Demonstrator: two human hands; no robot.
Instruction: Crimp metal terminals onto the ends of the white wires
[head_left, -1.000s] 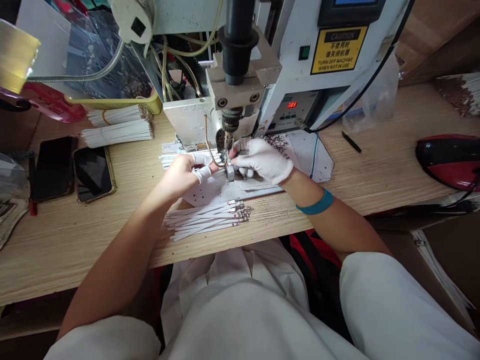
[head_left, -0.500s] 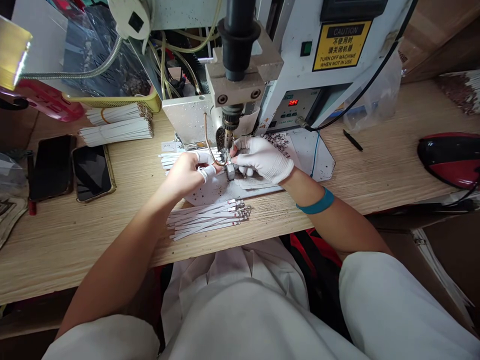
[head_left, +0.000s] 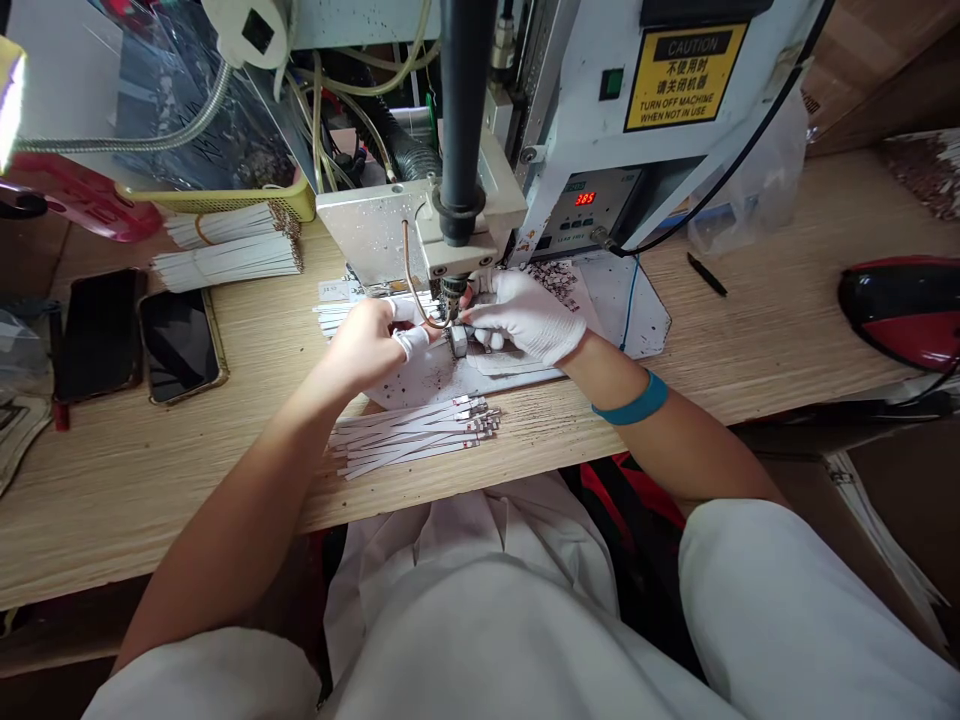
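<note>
A pale wood-grain workbench (head_left: 262,440) runs across the scene, with a white machine housing (head_left: 577,150) standing at its back. On the housing are a yellow-and-black caution label (head_left: 684,78) and a red digital display (head_left: 585,199) reading 385. A thick black upright tool shaft (head_left: 459,120) comes down in front, its dark metal tip (head_left: 453,290) ending between the person's two hands, just above a small grey metal block (head_left: 458,342). Beside the tip curves a thin copper-coloured tube (head_left: 407,255).

The left hand (head_left: 367,345), with white covers on thumb and forefinger, reaches in from the left, those two digits close together beside the block. The right hand (head_left: 529,318), in a white knit glove, comes from the other side, thumb and forefinger bent in at the tip. What lies between the fingers of either hand is too small and hidden to make out, so I cannot tell whether they grip anything.

Slim white strips (head_left: 334,318) lie beyond the left hand, on a speckled white board (head_left: 645,315). Nearer the person, a loose pile of flat white strips with metal ends (head_left: 412,435) rests on the bench. At left are two dark smartphones (head_left: 180,340) side by side.
</note>
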